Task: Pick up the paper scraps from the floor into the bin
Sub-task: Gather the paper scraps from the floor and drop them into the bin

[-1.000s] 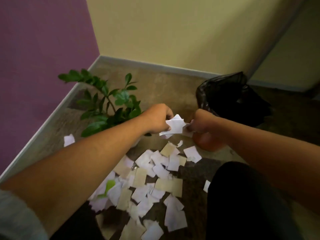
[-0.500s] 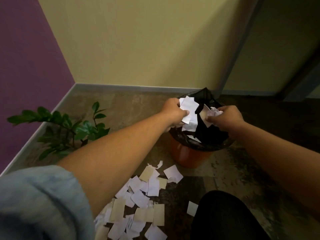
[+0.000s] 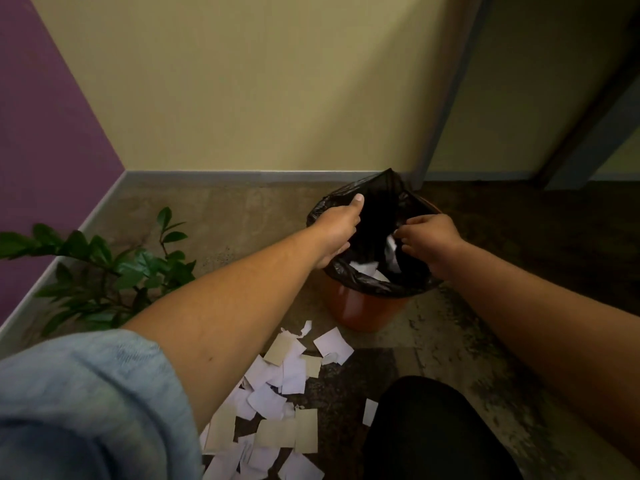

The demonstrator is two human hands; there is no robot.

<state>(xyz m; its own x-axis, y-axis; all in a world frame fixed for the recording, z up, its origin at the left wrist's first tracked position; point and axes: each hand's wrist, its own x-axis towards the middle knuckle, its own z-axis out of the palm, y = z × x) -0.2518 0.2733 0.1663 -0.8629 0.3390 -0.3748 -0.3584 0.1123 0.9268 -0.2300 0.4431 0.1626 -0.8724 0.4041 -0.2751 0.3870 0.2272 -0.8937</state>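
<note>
Bin [image 3: 367, 310] depths dark, left hand [image 3: 337, 233] grip unclear

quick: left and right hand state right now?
Left hand: open over the bin, thumb out, no paper seen in it.
Right hand: fingers curled, pinching a paper scrap above the bin.

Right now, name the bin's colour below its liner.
The bin is reddish-orange, in the head view.

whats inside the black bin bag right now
White paper scraps lie inside the black bag, one just below the right hand. The bag's bottom is hidden by its dark folds.
</note>
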